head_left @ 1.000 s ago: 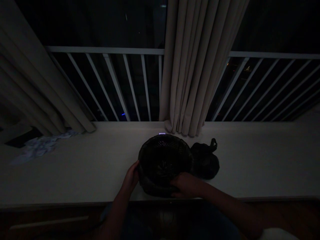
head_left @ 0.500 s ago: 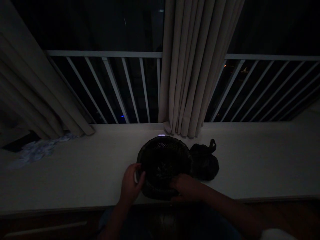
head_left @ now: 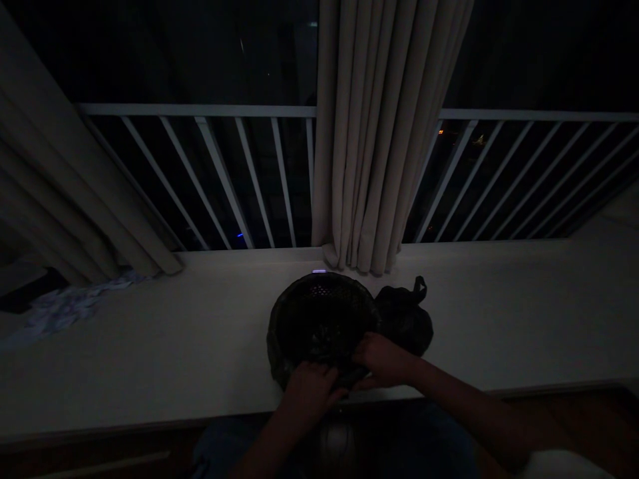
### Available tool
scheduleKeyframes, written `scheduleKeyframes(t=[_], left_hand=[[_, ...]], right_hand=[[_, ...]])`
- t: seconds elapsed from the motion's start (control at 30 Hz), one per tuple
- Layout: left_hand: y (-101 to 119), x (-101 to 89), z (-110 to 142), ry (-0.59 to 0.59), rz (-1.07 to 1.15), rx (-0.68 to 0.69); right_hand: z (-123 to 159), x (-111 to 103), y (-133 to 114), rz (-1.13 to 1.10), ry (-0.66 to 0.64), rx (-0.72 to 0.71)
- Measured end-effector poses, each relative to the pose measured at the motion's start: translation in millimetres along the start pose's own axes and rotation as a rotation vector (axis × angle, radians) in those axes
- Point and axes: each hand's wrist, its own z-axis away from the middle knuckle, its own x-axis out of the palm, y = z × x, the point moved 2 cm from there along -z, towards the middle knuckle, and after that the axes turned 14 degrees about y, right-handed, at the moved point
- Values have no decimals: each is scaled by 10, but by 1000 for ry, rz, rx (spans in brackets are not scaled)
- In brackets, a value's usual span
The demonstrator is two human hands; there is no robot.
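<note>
A round, dark bin (head_left: 319,291) with a perforated inner wall stands on the pale ledge in front of me. Dark, wrinkled plastic, seemingly a trash bag (head_left: 273,352), is folded over its rim. At the near rim, the fingers of my left hand (head_left: 310,387) are curled over the plastic. My right hand (head_left: 385,359) grips the near right part of the rim, its fingertips inside and thumb low on the outside. Dim light hides the fingertips and the bin's contents. Touching the bin's right side is a black bundle (head_left: 407,326) with a loop on top.
The pale ledge (head_left: 150,352) runs across the view, with its front edge close to my legs. Beige curtains (head_left: 372,166) hang behind the bin and at far left. White railings (head_left: 204,112) line the dark window. Crumpled, light patterned cloth (head_left: 64,306) lies at left.
My left hand has moved from the bin's left side to its near rim, closer to my right hand. My right hand has shifted slightly right and up along the rim.
</note>
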Motion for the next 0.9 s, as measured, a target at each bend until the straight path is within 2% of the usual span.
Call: scheduleKeyframes(t=[0.17, 0.37, 0.57, 0.67, 0.77, 0.9], left_hand=[[-60, 34, 24, 5, -39, 70], [-194, 39, 56, -6, -21, 153], [-364, -34, 115, -54, -21, 208], [-387, -95, 158, -45, 16, 177], [-377, -129, 190, 13, 56, 122], [-365, -135, 204, 36, 70, 110]], right_hand=[[18, 94, -39, 39, 2, 14], [-5, 112, -148, 58, -26, 76], [-67, 161, -312, 22, -23, 140], [-61, 181, -353, -23, 21, 161], [-13, 124, -380, -129, 96, 109], [106, -88, -337, -315, 199, 30]])
